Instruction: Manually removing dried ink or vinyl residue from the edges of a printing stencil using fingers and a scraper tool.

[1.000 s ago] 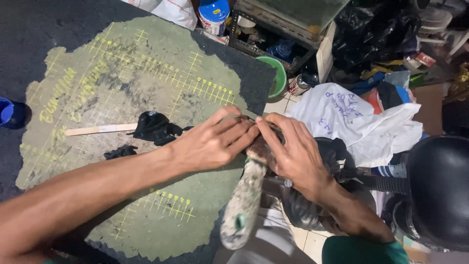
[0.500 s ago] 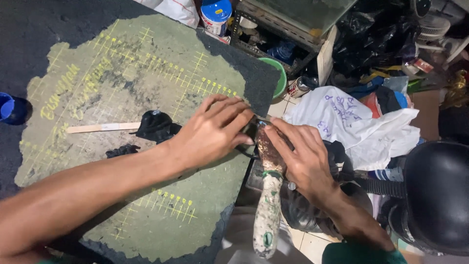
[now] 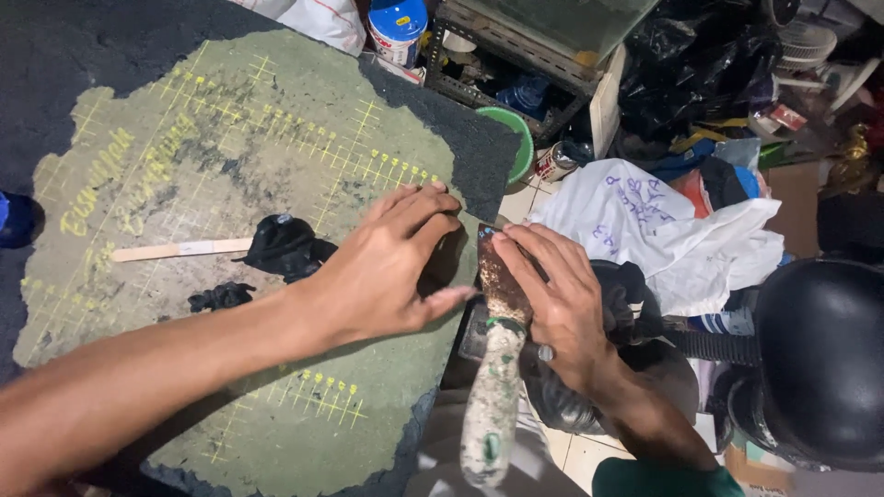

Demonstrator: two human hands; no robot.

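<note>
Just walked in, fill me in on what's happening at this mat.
A person works at the edge of a worn green cutting mat. The left hand presses flat on the mat's edge. The right hand holds a paint-spattered scraper by its rusty blade, handle pointing toward the person. Black scraps and a wooden stick lie on the mat. A white bag and clutter sit beside it.

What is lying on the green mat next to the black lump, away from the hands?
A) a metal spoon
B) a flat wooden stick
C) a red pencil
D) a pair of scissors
B: a pale flat wooden stick lies on the worn green mat, its end at the black lump, left of the left hand; no scissors, pencil or spoon shows there.
</note>
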